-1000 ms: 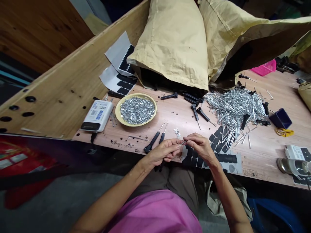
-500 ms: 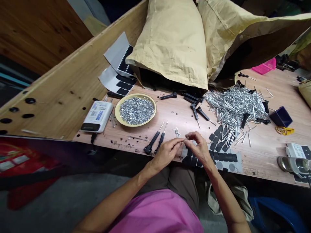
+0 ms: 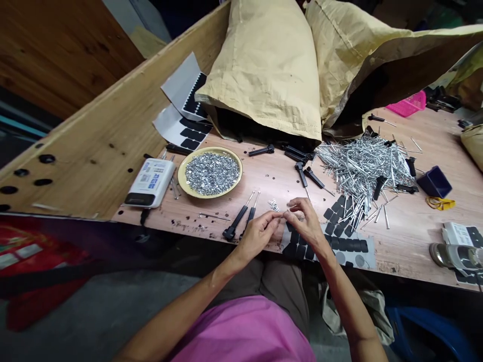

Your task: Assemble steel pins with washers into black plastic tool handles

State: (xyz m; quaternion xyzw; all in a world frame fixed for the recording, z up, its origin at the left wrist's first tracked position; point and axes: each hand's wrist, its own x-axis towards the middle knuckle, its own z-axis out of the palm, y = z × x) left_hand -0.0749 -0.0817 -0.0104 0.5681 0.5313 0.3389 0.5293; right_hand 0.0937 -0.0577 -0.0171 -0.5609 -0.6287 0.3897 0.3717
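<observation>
My left hand [image 3: 260, 232] is closed in a pinch at the table's front edge. Its fingertips meet those of my right hand [image 3: 308, 225], which is also closed, with thumb and fingers curled together. Whatever lies between the fingertips is too small to make out. Just beyond them is a little cluster of metal nuts [image 3: 273, 205]. Left of my left hand lie two black-handled pieces with metal rods, one of them a black piece [image 3: 236, 222] in plain view. A sheet of black adhesive pads [image 3: 347, 244] is partly under my right hand.
A yellow bowl [image 3: 182, 182] full of small metal nuts stands at left, beside a white boxy device [image 3: 151, 182]. Large paper sacks [image 3: 267, 65] fill the back. At right are a heap of metal rods [image 3: 366, 171], a dark blue bin [image 3: 434, 182] and a glass jar [image 3: 439, 255].
Both hands have shifted slightly, staying together at the fingertips. My right index finger is a little more lifted. The things on the table have kept their places.
</observation>
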